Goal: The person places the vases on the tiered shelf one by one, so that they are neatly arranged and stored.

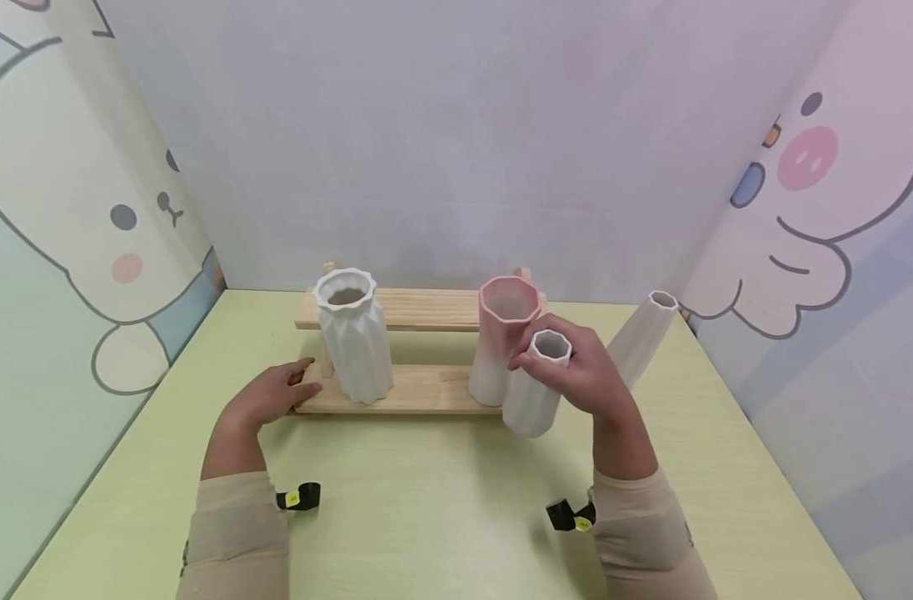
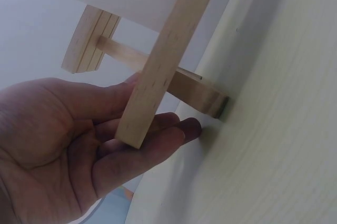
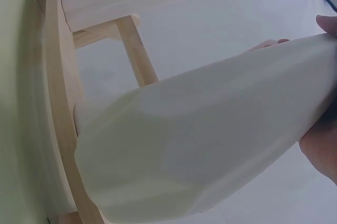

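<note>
My left hand [image 1: 265,396] grips the left end of the two-tier wooden rack's lower board [image 1: 426,387]; in the left wrist view the thumb lies on one face and the fingers curl round the other. My right hand [image 1: 587,375] holds a small white faceted vase [image 1: 530,406] near its rim, tilted, in front of the board's right end. In the right wrist view this vase [image 3: 200,139] overlaps the rack. A pink-to-white vase [image 1: 501,350] stands on the lower board at the right, just behind the held one. A white pleated vase [image 1: 361,354] stands at the left.
A tall, narrow white vase [image 1: 641,337] is on the right, beyond the right hand and partly hidden by it. The rack's upper board [image 1: 426,308] runs behind the standing vases. Cartoon-printed curtains [image 1: 456,150] enclose the table [image 1: 426,517] at the back and sides.
</note>
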`<state>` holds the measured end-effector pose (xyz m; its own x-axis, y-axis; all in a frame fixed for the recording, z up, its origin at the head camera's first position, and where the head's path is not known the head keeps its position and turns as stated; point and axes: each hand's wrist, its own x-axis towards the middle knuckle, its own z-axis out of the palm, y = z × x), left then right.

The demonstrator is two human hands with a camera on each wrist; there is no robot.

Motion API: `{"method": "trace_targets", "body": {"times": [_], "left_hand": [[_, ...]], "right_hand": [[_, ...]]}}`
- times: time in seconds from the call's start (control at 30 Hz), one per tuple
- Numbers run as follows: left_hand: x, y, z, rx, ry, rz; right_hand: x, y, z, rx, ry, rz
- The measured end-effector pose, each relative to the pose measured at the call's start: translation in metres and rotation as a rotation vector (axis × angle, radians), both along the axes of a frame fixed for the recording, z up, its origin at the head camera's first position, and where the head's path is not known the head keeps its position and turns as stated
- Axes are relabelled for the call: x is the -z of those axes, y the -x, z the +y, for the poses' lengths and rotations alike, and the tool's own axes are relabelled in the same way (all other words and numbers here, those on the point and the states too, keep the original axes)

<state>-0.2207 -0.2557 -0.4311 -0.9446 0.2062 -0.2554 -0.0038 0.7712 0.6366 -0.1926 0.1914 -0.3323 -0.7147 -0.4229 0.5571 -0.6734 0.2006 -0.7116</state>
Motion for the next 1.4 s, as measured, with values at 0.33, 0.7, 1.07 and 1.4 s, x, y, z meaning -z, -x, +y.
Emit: {"method": "trace_targets", "body": {"times": [0.33, 0.7, 1.07, 1.4], "left_hand": [[0.000, 0.000, 0.000, 0.009, -0.004, 0.001], [0.001, 0.001, -0.002, -0.001, 0.000, 0.012], [0.000, 0.000, -0.001, 0.009, 0.012, 0.011], [-0.002, -0.001, -0.001, 0.020, 0.025, 0.021]], "right_hand": [[0.000, -0.004, -0.009, -0.034, -0.003, 0.002], [0.000, -0.006, -0.019, -0.069, -0.003, 0.006], [0.003, -0.009, -0.031, -0.086, -0.010, 0.004], [0.006, -0.013, -0.043, -0.071, -0.015, -0.051]]}}
